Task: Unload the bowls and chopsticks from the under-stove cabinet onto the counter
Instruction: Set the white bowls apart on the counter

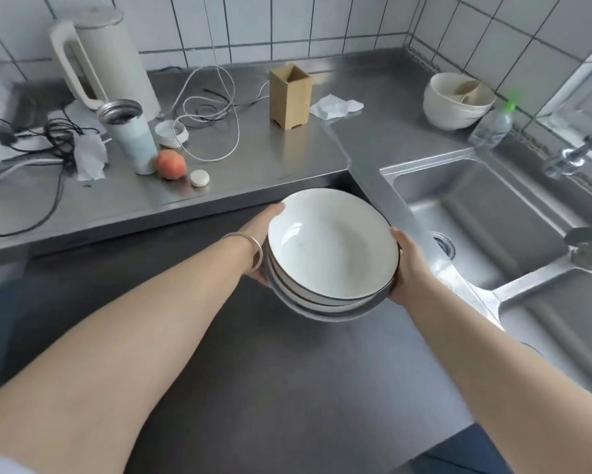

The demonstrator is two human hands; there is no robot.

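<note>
A stack of white bowls with dark rims (332,248) hangs in front of the steel counter (253,165), just below its front edge. My left hand (262,230) grips the stack's left side and my right hand (407,265) grips its right side. A silver bangle sits on my left wrist. Another stack of cream bowls (455,100) rests on the counter at the back right. An empty wooden chopstick holder (290,97) stands at the back middle. No chopsticks are in view.
A white kettle (99,59), a steel tumbler (130,135), a peach (170,164), tangled cables (209,107) and tissues (335,107) fill the counter's left and middle. A double sink (475,217) with a tap (568,159) lies at right, a plastic bottle (492,126) behind it.
</note>
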